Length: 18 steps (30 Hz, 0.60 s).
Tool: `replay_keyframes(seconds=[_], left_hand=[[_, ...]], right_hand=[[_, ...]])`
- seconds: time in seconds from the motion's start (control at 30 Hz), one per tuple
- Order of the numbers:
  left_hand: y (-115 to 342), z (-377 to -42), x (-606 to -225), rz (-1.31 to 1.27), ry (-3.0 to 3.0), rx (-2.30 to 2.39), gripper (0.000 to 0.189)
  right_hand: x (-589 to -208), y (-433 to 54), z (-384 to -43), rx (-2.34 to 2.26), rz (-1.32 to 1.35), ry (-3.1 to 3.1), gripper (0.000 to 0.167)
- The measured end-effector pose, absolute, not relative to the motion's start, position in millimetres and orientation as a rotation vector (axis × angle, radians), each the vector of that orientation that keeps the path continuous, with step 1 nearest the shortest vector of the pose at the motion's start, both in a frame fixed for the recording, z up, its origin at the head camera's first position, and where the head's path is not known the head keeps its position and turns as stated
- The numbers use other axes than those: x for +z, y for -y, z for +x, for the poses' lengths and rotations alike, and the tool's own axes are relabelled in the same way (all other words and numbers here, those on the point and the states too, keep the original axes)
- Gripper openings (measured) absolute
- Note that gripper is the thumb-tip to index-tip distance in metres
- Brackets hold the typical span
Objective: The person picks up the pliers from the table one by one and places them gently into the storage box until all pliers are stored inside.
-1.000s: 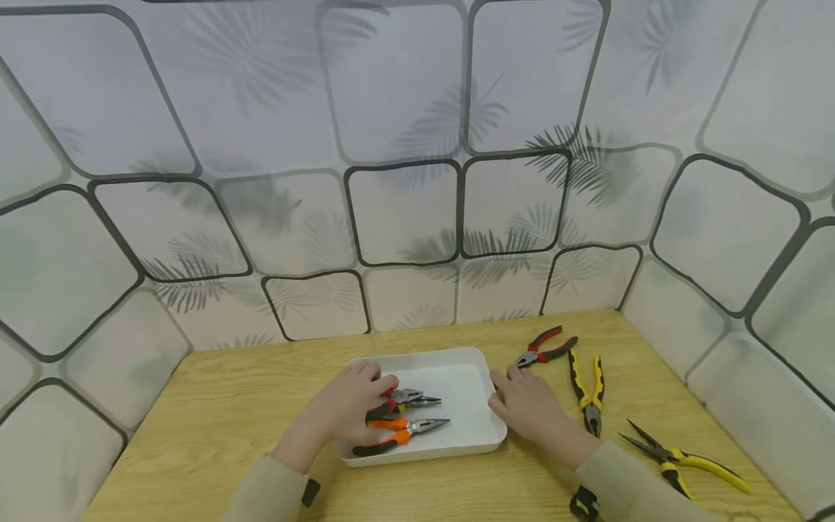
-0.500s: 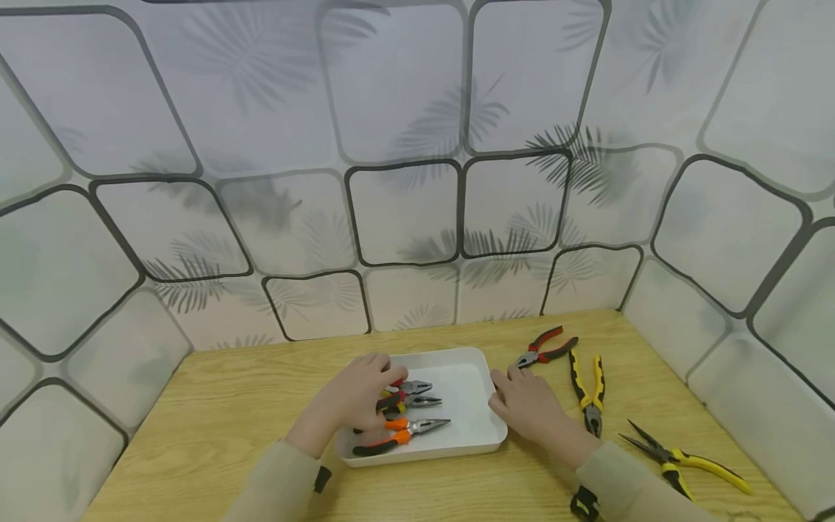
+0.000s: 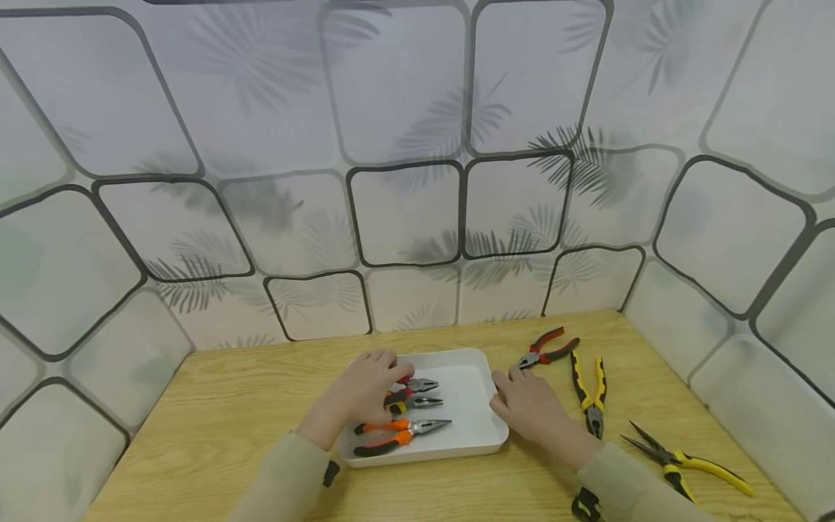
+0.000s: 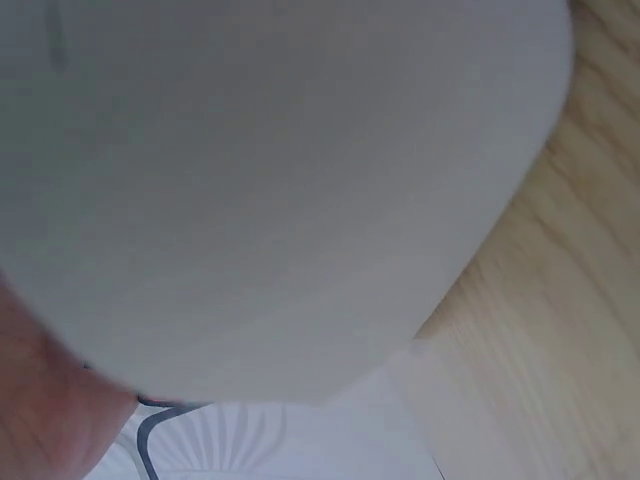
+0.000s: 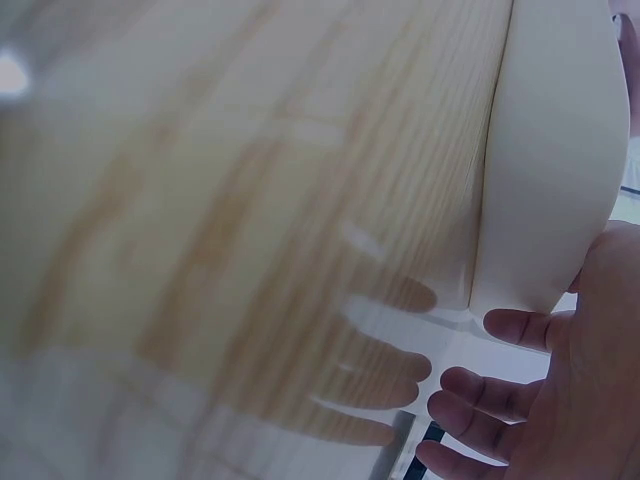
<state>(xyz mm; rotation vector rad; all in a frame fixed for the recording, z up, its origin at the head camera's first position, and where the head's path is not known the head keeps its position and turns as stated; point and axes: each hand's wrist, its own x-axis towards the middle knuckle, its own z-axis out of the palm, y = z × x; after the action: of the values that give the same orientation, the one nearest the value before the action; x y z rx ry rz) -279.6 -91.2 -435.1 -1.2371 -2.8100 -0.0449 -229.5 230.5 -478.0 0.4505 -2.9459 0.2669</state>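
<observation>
A white tray (image 3: pixel 450 455) stands on the wooden table. Over its left end, my left hand (image 3: pixel 365 388) holds red-and-black pliers (image 3: pixel 422 385) by the handles, their jaws pointing right. Just in front of them lie a second pair of pliers (image 3: pixel 427 402), whose handles are mostly covered by the hand. Nearest the tray's front are orange-and-black long-nose pliers (image 3: pixel 404 436). My right hand (image 3: pixel 531 402) grips the tray's right rim. The right wrist view shows its fingers (image 5: pixel 490 400) beside the tray wall (image 5: pixel 550 150). Mostly the tray's outside fills the left wrist view.
Right of the tray lie red-and-black pliers (image 3: pixel 538 353), yellow-and-black pliers (image 3: pixel 591 395) and yellow-handled long-nose pliers (image 3: pixel 668 457). A patterned wall covering (image 3: pixel 411 210) encloses the table (image 3: pixel 241 420) at the back and sides.
My left hand has shifted right and slightly away, carrying the red-and-black pliers toward the tray's back. The right hand and tray have stayed put.
</observation>
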Motion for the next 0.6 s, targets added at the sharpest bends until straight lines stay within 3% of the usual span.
replay_keyframes(seconds=[0.6], left_hand=[[81.0,-286.7,-436.0,-1.210,2.879,0.099,0.062]], right_hand=[[-488.4,-234.0,-232.8,0.267,0.476,2.859,0.015]])
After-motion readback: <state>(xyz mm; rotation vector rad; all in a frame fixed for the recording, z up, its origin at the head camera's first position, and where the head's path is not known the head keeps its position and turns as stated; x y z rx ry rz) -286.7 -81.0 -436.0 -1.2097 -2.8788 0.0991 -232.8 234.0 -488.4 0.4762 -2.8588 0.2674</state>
